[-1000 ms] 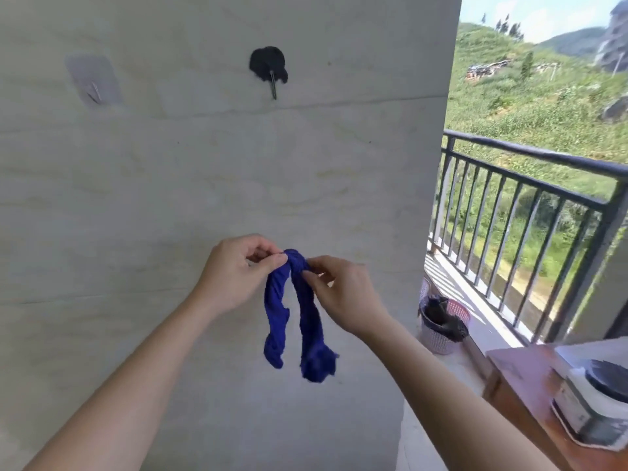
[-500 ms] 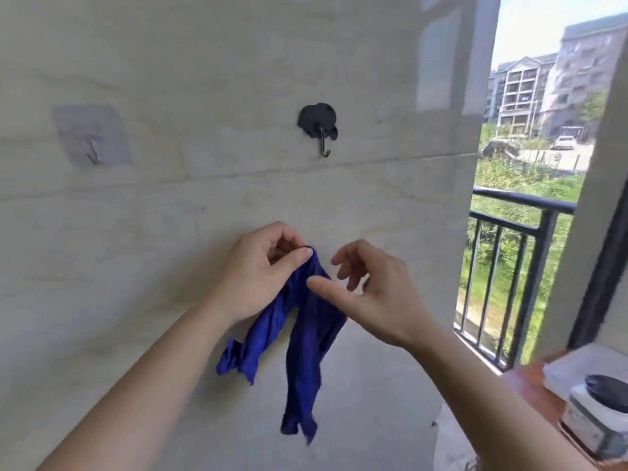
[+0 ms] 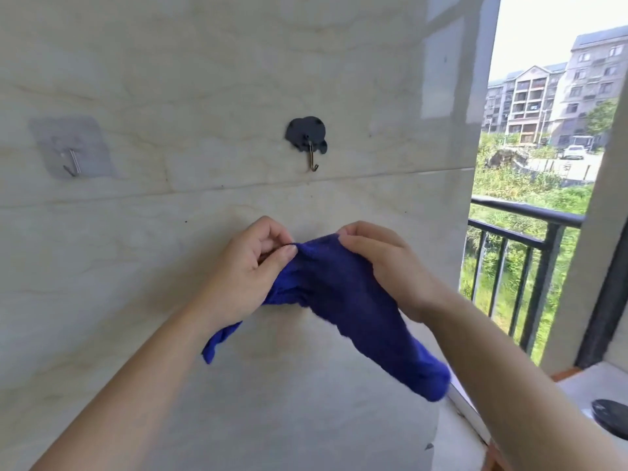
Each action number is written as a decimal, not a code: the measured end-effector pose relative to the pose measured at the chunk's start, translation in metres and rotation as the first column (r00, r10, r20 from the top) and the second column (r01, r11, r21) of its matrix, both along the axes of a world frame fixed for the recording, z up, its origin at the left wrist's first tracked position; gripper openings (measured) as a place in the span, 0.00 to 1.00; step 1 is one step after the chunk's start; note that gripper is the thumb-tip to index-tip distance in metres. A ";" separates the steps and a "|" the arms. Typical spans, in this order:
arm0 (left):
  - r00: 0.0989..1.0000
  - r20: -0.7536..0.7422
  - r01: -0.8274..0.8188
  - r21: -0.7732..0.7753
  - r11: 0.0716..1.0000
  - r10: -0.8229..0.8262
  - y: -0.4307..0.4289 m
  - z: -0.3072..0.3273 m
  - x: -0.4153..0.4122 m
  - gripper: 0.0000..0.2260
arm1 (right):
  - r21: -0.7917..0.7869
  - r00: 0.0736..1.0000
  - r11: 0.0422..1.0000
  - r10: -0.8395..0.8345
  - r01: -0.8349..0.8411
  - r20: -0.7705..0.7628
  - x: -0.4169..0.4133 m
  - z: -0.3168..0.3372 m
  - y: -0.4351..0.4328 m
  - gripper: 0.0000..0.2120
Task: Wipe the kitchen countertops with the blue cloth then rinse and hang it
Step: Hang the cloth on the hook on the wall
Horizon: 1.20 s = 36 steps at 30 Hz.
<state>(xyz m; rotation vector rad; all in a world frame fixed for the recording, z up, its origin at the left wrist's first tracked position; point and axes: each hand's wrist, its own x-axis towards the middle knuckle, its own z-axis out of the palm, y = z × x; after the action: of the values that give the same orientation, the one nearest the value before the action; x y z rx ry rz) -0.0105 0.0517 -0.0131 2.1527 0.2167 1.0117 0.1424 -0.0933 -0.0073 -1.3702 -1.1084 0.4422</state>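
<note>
While you hold the blue cloth (image 3: 339, 290) up in front of the wall (image 3: 170, 79), just below its tile seam, nothing is hung yet, so this looks like the last step.

- **Far left:** the clear stick-on hook (image 3: 73, 161) is bare and well off your line.
- **Left hand:** your left hand (image 3: 251, 273) pinches the cloth's top edge between thumb and curled fingers. The forearm rises from the lower left corner.
- **Above and between your hands:** the black hook (image 3: 311, 151) is there, and its metal prong is small and shallow.
- **The risk, I'd say:** the cloth is bunched thick at the top, and a fat fold may not seat on so short a prong. It could slide off once you let go. The long tail hanging lower right could also drag it sideways.
- **Right hand:** your right hand (image 3: 384, 263) grips the same top edge from above, with the fingers curled over it. The forearm comes in from the lower right.
- **Beyond it:** the balcony railing (image 3: 523, 215) stands well apart.
</note>
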 end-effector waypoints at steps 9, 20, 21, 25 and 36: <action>0.994 -0.091 -0.056 0.065 0.996 0.062 -0.021 0.015 0.007 0.08 | 0.003 0.903 0.999 -0.037 0.039 0.427 0.027 0.023 -0.016 0.05; 0.990 -0.109 -0.083 0.037 0.996 0.086 -0.044 0.041 0.008 0.08 | 0.365 0.855 0.931 -0.198 0.012 0.479 0.025 0.067 0.009 0.03; 0.986 -0.043 -0.161 0.073 0.984 0.164 -0.039 0.047 0.008 0.06 | 0.392 0.846 0.920 -0.226 0.022 0.483 0.025 0.073 0.011 0.02; 0.877 0.211 -0.472 0.219 0.854 0.431 -0.035 0.075 0.013 0.08 | 0.500 0.745 0.861 -0.394 0.093 0.539 0.025 0.095 0.019 0.03; 0.824 0.249 -0.565 0.283 0.776 0.509 -0.033 0.004 0.022 0.08 | 0.326 0.720 0.878 -0.475 0.350 0.506 0.025 0.035 0.034 0.12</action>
<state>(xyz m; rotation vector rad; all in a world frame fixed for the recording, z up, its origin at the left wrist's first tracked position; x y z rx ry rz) 0.0120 0.0188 -0.0095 2.3621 0.6555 1.6509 0.1671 -0.0592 0.0278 -1.5515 -1.2300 -0.4515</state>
